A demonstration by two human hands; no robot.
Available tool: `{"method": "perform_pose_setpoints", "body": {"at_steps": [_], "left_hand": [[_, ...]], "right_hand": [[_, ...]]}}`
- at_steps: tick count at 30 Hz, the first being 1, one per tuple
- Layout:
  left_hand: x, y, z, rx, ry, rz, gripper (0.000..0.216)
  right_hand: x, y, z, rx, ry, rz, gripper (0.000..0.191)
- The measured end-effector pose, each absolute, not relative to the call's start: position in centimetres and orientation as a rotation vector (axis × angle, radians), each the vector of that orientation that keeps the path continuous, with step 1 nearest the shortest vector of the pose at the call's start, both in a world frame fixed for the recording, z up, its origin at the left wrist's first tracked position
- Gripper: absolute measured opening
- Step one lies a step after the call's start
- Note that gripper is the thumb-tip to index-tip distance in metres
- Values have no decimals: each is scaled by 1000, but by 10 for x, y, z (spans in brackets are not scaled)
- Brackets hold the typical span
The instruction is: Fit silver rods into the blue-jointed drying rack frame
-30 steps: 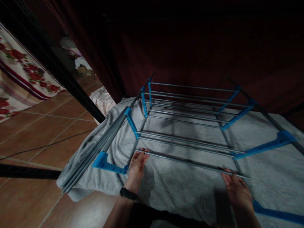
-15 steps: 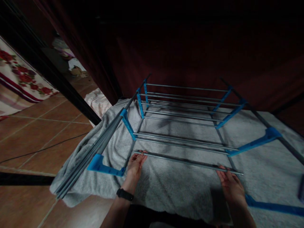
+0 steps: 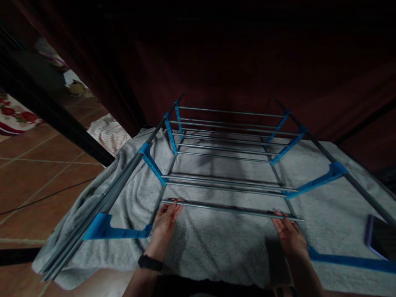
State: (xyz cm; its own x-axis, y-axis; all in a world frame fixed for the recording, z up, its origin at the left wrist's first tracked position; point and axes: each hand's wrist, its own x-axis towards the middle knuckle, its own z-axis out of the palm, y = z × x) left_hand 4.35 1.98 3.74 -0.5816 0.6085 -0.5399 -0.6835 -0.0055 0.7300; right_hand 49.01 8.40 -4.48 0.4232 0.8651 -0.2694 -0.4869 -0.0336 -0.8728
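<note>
A rack of grey metal rods with blue plastic brackets lies on its side on a grey towel. A loose metal rod runs across in front of it. My left hand has its fingertips on the rod's left end, fingers stretched out. Under the rod's right end sits my right hand, fingers also extended and lightly touching it. A dark watch is on my left wrist.
A dark red curtain hangs behind the rack. Terracotta floor tiles with a black cable lie to the left, and a folded pale cloth is beyond the towel. A dark phone-like slab rests on the towel at right.
The view has swung rightwards, so everything shifts left in the frame and the dark slab at right comes into sight. Both hands stay on the ends of the loose rod.
</note>
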Motion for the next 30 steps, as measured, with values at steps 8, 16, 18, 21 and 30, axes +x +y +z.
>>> {"method": "perform_pose_setpoints", "body": {"at_steps": [8, 16, 18, 21, 30], "left_hand": [[32, 19, 44, -176, 1338, 1679, 30], [37, 28, 41, -128, 1384, 1455, 19], [41, 29, 35, -104, 1363, 1431, 18], [41, 29, 24, -76, 1385, 1451, 22], [39, 32, 20, -120, 1446, 1455, 20]], "right_hand": [[481, 88, -21, -1272, -262, 1132, 23], [459, 92, -8, -1184, -212, 1143, 29], [456, 93, -8, -1172, -208, 1152, 31], [455, 93, -9, -1163, -202, 1173, 33], [463, 99, -13, -1138, -220, 1172, 24]]}}
